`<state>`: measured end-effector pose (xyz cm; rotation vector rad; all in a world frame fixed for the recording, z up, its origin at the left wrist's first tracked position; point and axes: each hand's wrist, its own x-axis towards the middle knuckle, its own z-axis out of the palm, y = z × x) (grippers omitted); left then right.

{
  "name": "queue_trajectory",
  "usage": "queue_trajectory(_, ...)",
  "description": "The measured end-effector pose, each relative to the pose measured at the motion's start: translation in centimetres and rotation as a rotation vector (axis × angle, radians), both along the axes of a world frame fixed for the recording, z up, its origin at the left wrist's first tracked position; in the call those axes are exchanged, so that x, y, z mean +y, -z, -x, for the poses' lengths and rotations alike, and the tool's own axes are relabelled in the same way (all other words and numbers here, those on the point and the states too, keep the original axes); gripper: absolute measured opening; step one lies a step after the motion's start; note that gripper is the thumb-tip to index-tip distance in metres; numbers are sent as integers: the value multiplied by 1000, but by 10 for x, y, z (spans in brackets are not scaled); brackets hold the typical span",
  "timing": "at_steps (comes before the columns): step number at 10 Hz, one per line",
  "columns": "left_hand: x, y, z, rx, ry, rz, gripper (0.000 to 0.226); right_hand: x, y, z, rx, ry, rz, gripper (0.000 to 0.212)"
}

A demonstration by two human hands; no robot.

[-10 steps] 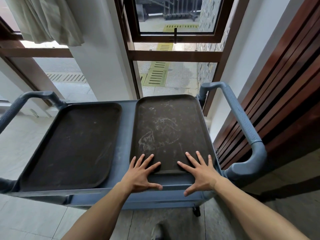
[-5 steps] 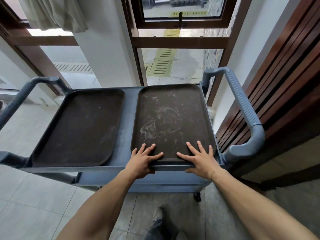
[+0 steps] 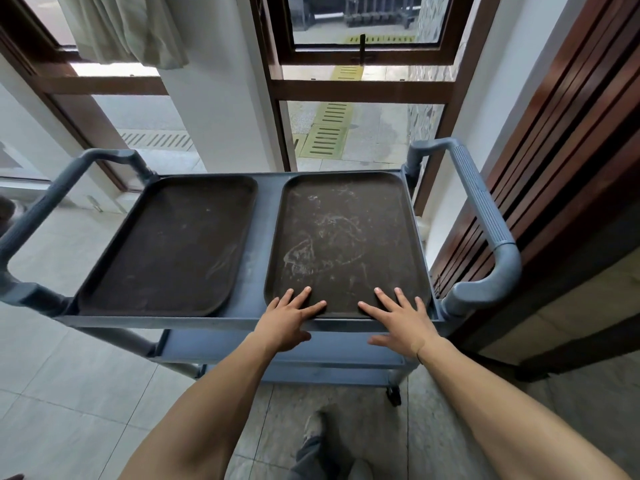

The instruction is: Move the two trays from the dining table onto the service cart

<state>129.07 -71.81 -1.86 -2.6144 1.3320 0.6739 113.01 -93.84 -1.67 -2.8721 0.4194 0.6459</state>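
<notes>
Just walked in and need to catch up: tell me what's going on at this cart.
A person stands at a grey service cart. Two dark trays lie side by side on its top shelf. The left hand and right hand rest with straight, spread fingers on the near edge of the right tray. The left tray lies untouched. Both trays are on the cart, so the move looks about done.

Wood panel crowds cart handle — left side open.
</notes>
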Motion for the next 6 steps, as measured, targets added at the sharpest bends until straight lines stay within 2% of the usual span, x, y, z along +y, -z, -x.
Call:
queue_trajectory(2,15,-9,14,16,-35,10,88,12,-10,3,28,68,-20,80)
queue_trajectory(4,38,-25,11,119,-20,-7,96,40,-17,-1,48,163,-5,84)
queue_trajectory(6,73,-36,-10,102,6,45,97,78,-20,-29,41,192,-58,83)
